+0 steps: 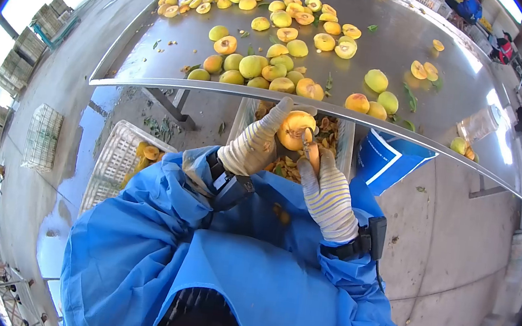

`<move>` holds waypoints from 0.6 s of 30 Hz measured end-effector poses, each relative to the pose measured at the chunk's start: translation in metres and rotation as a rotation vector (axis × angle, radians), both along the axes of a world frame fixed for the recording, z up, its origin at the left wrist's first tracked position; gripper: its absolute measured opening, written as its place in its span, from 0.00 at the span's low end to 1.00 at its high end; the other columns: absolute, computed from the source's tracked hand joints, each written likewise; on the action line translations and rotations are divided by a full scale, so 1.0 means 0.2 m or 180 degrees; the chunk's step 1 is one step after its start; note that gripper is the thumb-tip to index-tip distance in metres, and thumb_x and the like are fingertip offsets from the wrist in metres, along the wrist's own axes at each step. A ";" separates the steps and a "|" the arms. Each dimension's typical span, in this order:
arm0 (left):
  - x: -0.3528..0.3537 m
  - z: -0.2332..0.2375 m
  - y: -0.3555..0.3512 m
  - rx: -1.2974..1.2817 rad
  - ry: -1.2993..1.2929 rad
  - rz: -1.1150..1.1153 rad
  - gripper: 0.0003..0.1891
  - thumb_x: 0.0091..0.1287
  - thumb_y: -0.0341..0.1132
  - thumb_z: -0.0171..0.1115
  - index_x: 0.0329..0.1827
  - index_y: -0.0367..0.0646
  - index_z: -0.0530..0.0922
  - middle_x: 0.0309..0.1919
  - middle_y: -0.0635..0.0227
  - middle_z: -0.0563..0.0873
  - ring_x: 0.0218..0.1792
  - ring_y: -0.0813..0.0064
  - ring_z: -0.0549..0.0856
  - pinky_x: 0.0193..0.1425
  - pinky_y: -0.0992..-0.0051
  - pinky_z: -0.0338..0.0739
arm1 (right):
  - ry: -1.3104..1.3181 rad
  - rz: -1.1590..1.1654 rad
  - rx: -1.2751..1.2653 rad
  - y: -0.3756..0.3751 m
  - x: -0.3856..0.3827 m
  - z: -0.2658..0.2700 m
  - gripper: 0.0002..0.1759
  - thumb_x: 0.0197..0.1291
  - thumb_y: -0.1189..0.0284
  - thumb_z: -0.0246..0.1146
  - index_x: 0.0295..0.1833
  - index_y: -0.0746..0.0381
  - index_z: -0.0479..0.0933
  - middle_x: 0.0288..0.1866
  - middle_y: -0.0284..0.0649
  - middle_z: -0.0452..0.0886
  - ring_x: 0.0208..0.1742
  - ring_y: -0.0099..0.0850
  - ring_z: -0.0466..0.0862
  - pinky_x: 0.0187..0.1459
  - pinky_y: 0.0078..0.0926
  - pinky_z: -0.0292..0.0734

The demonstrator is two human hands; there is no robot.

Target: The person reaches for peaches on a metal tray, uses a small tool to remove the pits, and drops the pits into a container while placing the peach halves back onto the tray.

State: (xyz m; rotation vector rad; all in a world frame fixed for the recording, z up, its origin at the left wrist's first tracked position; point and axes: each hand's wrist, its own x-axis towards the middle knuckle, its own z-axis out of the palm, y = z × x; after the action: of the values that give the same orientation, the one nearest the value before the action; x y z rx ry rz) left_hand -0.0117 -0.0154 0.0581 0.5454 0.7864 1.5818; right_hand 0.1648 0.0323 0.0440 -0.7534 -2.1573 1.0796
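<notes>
My left hand [254,141], in a striped knit glove, is closed around a yellow peach [293,130] just below the table's front edge. In my right hand [329,200], gloved the same way, is a small wooden-handled knife [313,156]. Its metal end meets the right side of the peach; the exact blade shape is too small to tell. Beneath both hands stands a crate [345,137] with peach scraps [285,168] in it. Whole and halved peaches [252,67] lie along the metal table [177,50] in front of me.
A white plastic crate [106,165] holding some peaches stands at my left. Under the table at right is a blue bucket [383,161]. A clear plastic container [479,123] lies near the table's right corner. Other people [502,47] are at the far right.
</notes>
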 end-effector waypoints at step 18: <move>0.11 -0.17 -0.01 0.0388 0.0880 0.0841 0.25 0.73 0.55 0.56 0.56 0.41 0.78 0.46 0.66 0.83 0.47 0.77 0.81 0.55 0.75 0.76 | 0.0411 0.0325 -0.1742 -0.10 -0.05 -0.13 0.18 0.72 0.66 0.57 0.56 0.69 0.70 0.35 0.49 0.80 0.35 0.42 0.82 0.36 0.35 0.76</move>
State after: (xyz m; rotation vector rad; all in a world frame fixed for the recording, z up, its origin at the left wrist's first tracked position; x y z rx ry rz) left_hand 0.0105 -0.0165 0.0245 0.7859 1.0060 1.8297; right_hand 0.1556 0.0115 0.0170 -0.7845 -1.8178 1.7574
